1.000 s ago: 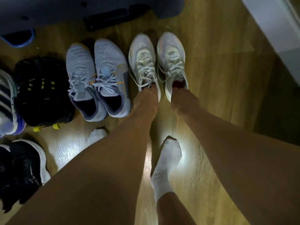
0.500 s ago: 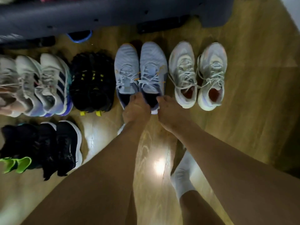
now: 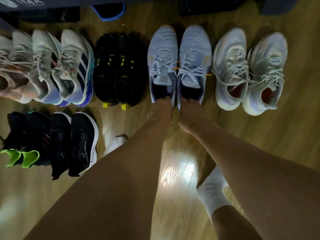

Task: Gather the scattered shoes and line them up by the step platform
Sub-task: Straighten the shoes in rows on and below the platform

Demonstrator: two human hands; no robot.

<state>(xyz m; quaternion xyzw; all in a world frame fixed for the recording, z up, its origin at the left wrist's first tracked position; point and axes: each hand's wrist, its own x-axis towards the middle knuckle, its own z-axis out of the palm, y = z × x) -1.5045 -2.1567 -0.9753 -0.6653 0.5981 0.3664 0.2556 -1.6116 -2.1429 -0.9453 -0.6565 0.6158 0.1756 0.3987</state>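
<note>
- Our left hand [image 3: 160, 110] has its fingers [image 3: 167, 99] hooked over the heel collar of the left grey-blue shoe [image 3: 162, 64], clamped on its rim.
- Our right hand [image 3: 189, 111] pinches the heel of the right grey-blue shoe [image 3: 194, 61] in the same way; the fingertips go inside the opening, so we cannot see them fully.
- Both shoes lie straight ahead of the fingers, long axis pointing away from us toward the step platform [image 3: 43, 9], toes nearest to it.
- Each hand is nearest to its own shoe, so we judge the pair is to be pushed or straightened together.
- Along the step platform, the black pair [image 3: 119, 71] stands just left of this pair, and the pale pair [image 3: 249, 70] just right.
- Farther from the step platform, the black sneakers [image 3: 72, 144] wait behind the row, not yet lined up.
</note>
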